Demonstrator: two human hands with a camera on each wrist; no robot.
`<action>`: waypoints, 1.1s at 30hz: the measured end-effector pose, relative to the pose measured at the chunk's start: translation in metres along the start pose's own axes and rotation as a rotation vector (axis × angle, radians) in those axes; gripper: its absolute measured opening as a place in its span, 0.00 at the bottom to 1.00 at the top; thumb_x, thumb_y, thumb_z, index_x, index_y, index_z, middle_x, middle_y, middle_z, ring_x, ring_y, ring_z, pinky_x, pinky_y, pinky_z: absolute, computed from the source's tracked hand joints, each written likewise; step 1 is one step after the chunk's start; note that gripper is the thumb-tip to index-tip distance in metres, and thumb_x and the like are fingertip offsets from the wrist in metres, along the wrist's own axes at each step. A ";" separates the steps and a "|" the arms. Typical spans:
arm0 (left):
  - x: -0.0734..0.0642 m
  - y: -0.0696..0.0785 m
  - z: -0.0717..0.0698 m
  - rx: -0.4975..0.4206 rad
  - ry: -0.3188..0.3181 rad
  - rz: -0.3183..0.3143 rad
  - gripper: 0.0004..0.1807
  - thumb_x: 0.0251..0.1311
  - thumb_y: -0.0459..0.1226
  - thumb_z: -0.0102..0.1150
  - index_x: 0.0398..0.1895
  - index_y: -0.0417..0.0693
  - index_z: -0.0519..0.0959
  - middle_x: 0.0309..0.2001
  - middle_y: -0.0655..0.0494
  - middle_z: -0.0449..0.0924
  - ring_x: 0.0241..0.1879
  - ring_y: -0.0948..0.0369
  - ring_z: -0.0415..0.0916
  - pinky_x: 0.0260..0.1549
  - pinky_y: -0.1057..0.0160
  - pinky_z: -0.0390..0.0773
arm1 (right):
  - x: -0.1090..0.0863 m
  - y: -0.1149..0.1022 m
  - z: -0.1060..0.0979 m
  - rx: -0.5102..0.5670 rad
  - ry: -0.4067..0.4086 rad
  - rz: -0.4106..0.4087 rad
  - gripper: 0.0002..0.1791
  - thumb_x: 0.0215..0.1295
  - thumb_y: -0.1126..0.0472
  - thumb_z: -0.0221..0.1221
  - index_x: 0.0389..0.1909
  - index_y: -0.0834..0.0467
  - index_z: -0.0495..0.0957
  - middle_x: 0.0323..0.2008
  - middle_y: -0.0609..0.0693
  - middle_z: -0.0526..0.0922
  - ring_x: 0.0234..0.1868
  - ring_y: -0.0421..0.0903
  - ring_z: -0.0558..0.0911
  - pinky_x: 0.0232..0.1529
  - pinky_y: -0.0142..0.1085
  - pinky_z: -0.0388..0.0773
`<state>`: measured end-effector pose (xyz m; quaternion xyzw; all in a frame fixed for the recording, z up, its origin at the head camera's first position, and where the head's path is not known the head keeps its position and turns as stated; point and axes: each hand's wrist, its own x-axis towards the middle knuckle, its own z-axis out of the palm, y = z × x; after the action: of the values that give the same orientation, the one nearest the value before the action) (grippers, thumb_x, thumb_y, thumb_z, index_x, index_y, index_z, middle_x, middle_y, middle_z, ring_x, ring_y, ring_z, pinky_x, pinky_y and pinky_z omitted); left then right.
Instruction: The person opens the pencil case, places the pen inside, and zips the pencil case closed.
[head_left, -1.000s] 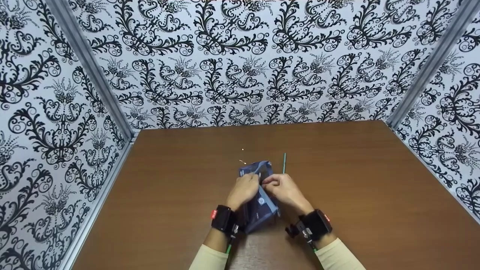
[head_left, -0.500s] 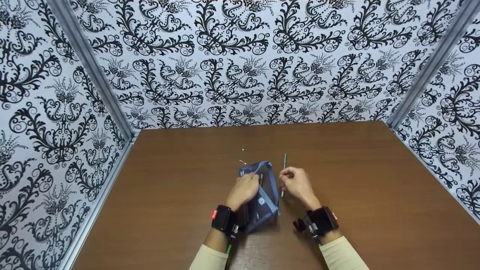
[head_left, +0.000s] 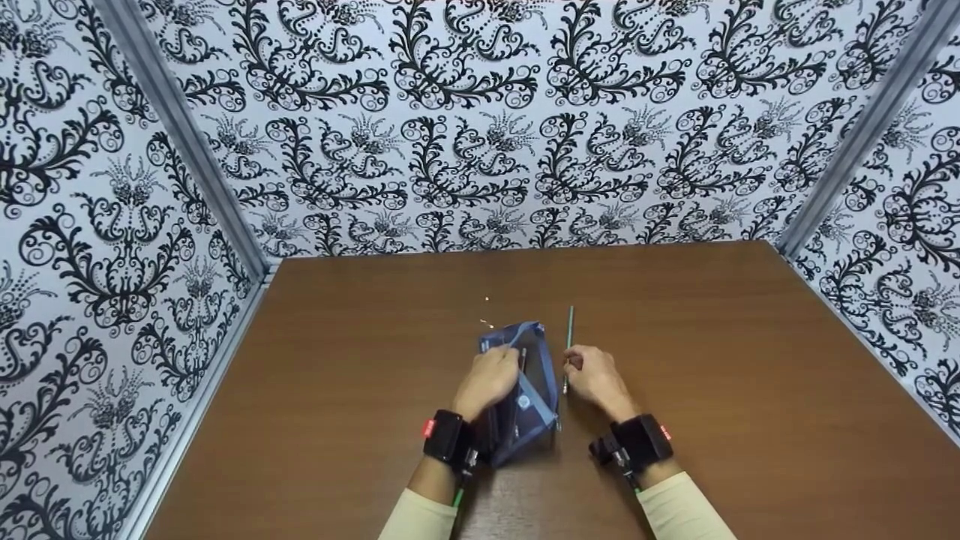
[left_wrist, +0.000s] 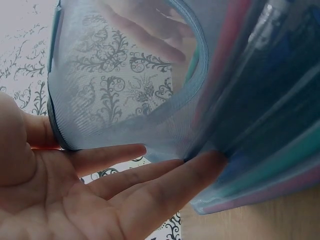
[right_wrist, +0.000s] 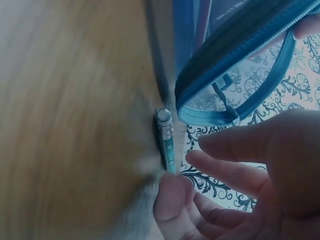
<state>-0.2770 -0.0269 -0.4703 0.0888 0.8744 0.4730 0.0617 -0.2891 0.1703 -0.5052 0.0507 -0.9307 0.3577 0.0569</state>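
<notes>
A blue mesh pencil case (head_left: 536,403) with its zip undone stands on the table. My left hand (head_left: 489,381) grips its far-left side, thumb and fingers pinching the mesh (left_wrist: 90,100) in the left wrist view. Pink and green pencils (left_wrist: 280,172) show through the mesh there. To the right of the case lies a green pencil (head_left: 571,324), its metal-and-eraser end (right_wrist: 164,122) towards me. Over it is my right hand (head_left: 598,377), a fingertip touching the barrel. The thumb stays apart from the pencil, as the right wrist view shows.
The brown wooden table (head_left: 750,375) reaches back to patterned walls (head_left: 480,135) on three sides, framed by metal profiles (head_left: 180,135). Small bright glints (head_left: 486,324) lie on the tabletop beyond the case.
My right hand has left the opening of the pencil case, moved right and come down onto the green pencil. My left hand keeps its grip on the case in the same place.
</notes>
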 end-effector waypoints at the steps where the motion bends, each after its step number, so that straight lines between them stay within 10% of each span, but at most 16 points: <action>1: 0.000 0.000 0.000 0.001 0.002 0.001 0.19 0.74 0.42 0.34 0.25 0.51 0.71 0.23 0.57 0.66 0.27 0.59 0.69 0.29 0.62 0.70 | 0.000 0.000 0.000 -0.010 -0.002 -0.011 0.13 0.60 0.71 0.57 0.45 0.69 0.82 0.40 0.63 0.86 0.46 0.60 0.84 0.50 0.51 0.79; 10: 0.000 0.000 0.000 0.037 0.022 0.028 0.19 0.73 0.41 0.35 0.30 0.48 0.76 0.25 0.57 0.68 0.33 0.57 0.72 0.36 0.58 0.73 | -0.001 0.004 0.001 -0.062 0.019 -0.055 0.12 0.58 0.71 0.59 0.41 0.68 0.85 0.40 0.63 0.87 0.46 0.61 0.84 0.50 0.53 0.79; 26: -0.001 -0.001 0.000 0.021 0.032 0.012 0.19 0.74 0.42 0.36 0.30 0.49 0.77 0.24 0.57 0.67 0.27 0.60 0.69 0.27 0.62 0.69 | -0.001 0.005 -0.007 -0.179 0.023 0.141 0.02 0.53 0.68 0.63 0.24 0.59 0.82 0.29 0.53 0.86 0.34 0.54 0.83 0.37 0.49 0.79; 33: -0.001 -0.001 0.000 0.043 0.041 0.028 0.19 0.74 0.41 0.36 0.34 0.47 0.79 0.26 0.54 0.71 0.31 0.57 0.72 0.32 0.59 0.73 | -0.001 0.004 -0.012 -0.235 -0.023 0.224 0.08 0.54 0.65 0.65 0.33 0.62 0.77 0.33 0.58 0.83 0.38 0.60 0.83 0.37 0.52 0.77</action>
<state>-0.2765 -0.0273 -0.4707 0.0927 0.8842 0.4565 0.0350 -0.2877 0.1817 -0.4991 -0.0561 -0.9666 0.2496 0.0115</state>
